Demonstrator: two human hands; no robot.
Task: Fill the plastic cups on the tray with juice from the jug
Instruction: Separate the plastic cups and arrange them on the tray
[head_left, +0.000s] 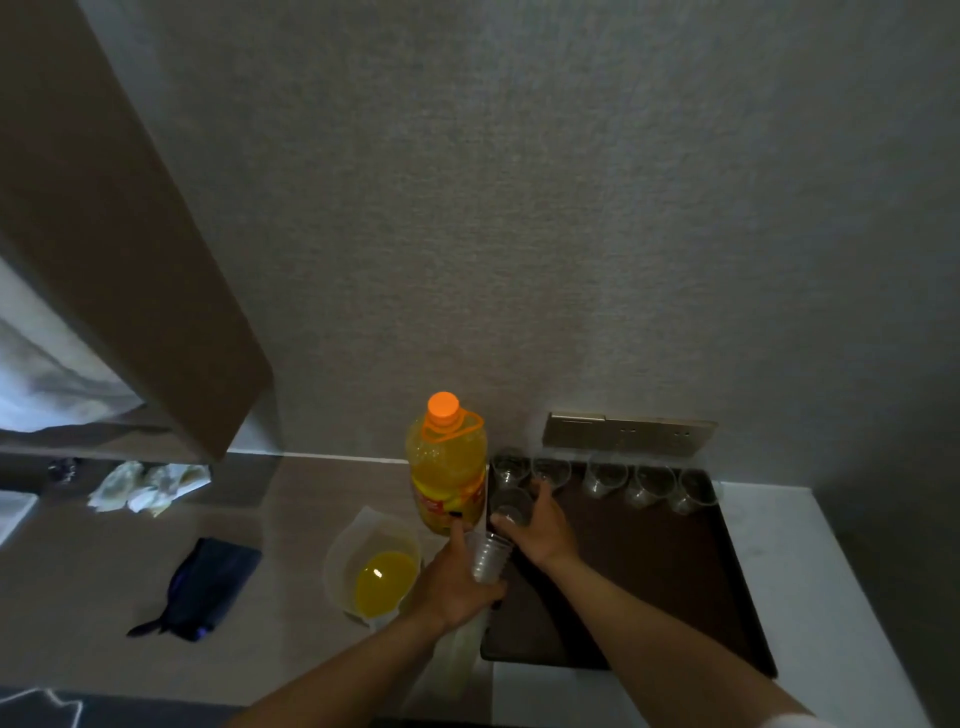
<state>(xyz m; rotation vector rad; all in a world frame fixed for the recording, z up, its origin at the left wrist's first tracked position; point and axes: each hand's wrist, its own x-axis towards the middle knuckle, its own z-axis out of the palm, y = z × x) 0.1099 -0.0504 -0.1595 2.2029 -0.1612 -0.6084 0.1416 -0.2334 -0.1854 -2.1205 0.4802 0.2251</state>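
Your left hand (457, 582) gripping stacked cups (488, 558), your right hand (537, 525) at two o'clock, fingers curled round one cup (511, 506) over the tray (649, 571)

The scene is dimly lit, and most of the view is taken up by a grey textured wall (571, 208). A brown panel (119, 270) is seen slanting across the upper left, with white fabric (47, 374) below it. A beige countertop (291, 519) is met on the right by a white surface (810, 561), and a metallic socket plate (628, 431) is fixed low on the wall.
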